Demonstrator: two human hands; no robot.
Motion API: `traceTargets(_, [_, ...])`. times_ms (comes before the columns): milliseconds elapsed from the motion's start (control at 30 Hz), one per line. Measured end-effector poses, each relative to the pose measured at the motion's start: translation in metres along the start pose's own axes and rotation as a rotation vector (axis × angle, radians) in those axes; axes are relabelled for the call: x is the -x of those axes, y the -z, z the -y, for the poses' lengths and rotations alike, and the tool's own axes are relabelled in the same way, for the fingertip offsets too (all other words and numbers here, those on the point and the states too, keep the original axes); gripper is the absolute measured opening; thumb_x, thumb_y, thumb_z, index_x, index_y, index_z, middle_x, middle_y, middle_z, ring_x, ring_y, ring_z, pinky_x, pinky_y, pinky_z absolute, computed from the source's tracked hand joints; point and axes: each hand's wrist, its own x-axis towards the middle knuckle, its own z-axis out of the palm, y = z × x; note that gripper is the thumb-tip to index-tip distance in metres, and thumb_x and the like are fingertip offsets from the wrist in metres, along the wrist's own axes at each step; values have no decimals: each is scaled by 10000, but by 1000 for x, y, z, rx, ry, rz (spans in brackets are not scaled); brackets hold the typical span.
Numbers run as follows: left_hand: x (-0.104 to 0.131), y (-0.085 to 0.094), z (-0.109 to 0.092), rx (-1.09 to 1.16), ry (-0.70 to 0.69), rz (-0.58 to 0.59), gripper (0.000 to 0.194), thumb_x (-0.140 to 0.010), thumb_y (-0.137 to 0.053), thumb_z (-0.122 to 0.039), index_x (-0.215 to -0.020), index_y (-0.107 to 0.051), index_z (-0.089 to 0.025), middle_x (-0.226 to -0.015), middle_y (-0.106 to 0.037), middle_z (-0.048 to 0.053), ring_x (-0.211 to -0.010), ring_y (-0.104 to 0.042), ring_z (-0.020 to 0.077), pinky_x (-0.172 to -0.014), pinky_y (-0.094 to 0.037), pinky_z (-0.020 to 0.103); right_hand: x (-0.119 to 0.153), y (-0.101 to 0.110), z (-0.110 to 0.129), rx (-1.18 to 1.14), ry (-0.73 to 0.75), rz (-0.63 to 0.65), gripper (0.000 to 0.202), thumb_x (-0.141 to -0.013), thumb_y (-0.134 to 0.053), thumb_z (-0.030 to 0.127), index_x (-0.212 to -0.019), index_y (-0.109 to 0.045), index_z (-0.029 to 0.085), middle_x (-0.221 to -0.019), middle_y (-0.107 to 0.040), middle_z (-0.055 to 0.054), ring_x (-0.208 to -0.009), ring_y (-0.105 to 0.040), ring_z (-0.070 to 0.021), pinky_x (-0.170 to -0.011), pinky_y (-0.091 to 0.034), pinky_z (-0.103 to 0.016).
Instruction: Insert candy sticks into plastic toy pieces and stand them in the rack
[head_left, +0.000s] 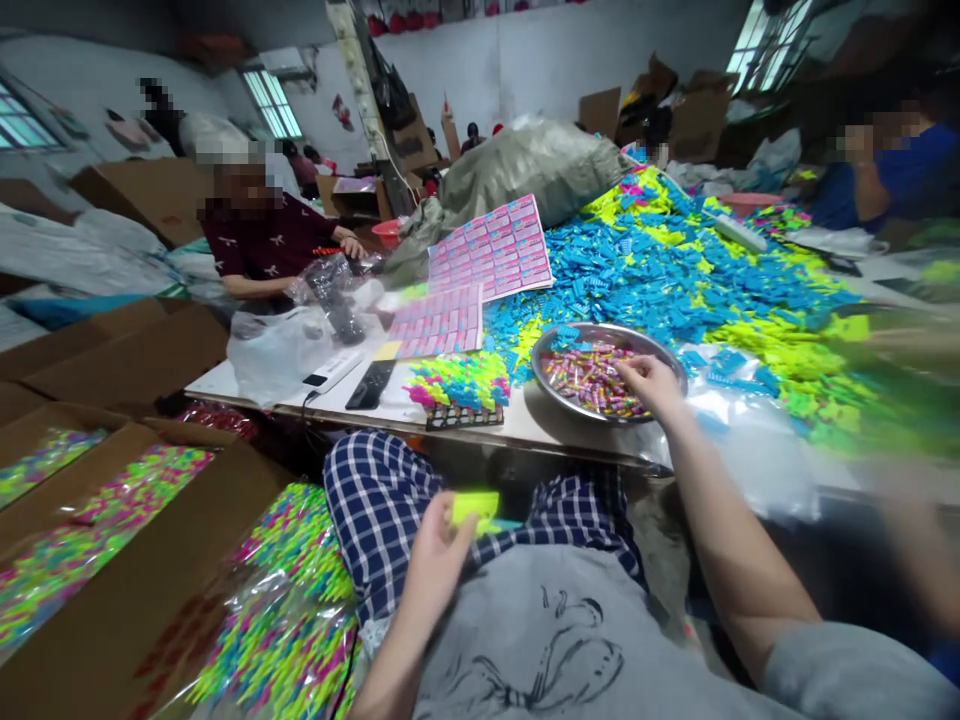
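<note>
Over my lap, my left hand point(439, 550) is closed on a flat yellow-green plastic piece point(475, 507); part of the piece is hidden by the fingers. A bit of blue shows just below it. My right hand point(651, 384) reaches over the rim of a metal bowl point(670, 352) at the table's front edge. Its thumb and fingers are pinched together above the small pink and yellow wrapped sticks point(589, 377) that fill the bowl. Whether a stick is between those fingertips is too small to tell.
Behind the bowl spreads a large heap of blue and yellow-green plastic pieces point(630, 270). Pink printed sheets point(491, 250), a phone point(371, 385) and a plastic bag point(274, 345) lie leftward. Cartons point(142, 560) hold bagged colourful pieces. Co-workers sit at left point(262, 235) and right point(892, 175).
</note>
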Motion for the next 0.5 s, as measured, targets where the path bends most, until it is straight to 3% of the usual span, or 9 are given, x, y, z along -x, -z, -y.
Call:
traceTargets(100, [-1,6,5,0,-2,-12,378,-695,-604,-422,-929,-445,-172,-902,-629,54,-820,-614,173,-684,-481,258,-28,-6,-16,165,50,-91,558,-757,-544,435,-1189,-443,95,-925,-623,-131,-796,-577,-247,-684,-435,-340])
traceTargets(167, [-3,8,9,-3,-5,-11,368,-695,-606,-424,-919,-459,-172,-888,-639,50,-815,-618,174,-715,-483,270,-43,-15,-21,376,164,-53,576,-805,-494,333,-1292,-327,74,-1075,-569,-181,-928,-545,-273,-776,-416,-370])
traceTargets(233, [-5,10,11,-22,4,-12,363,-695,-605,-428,-920,-475,-174,-884,-646,44,-812,-620,172,-741,-484,276,-55,-27,-22,531,295,45,478,-821,-449,222,-1276,-382,94,-1156,-524,-188,-1022,-493,-284,-851,-372,-385])
traceTargets(367, [-16,17,9,-112,19,-37,399,-641,-640,-448,-909,-537,-171,-909,-654,49,-844,-613,192,-766,-479,274,-78,-47,-22,613,484,266,323,-778,-474,96,-1040,-624,211,-1123,-562,-103,-1059,-460,-258,-874,-332,-351])
traceTargets(500, [-35,23,1,-85,44,-176,448,-610,-659,-455,-942,-563,-170,-927,-655,44,-879,-600,203,-805,-459,284,-94,-56,-27,678,616,421,288,-783,-484,79,-974,-661,201,-1102,-568,-109,-1061,-452,-246,-888,-306,-353])
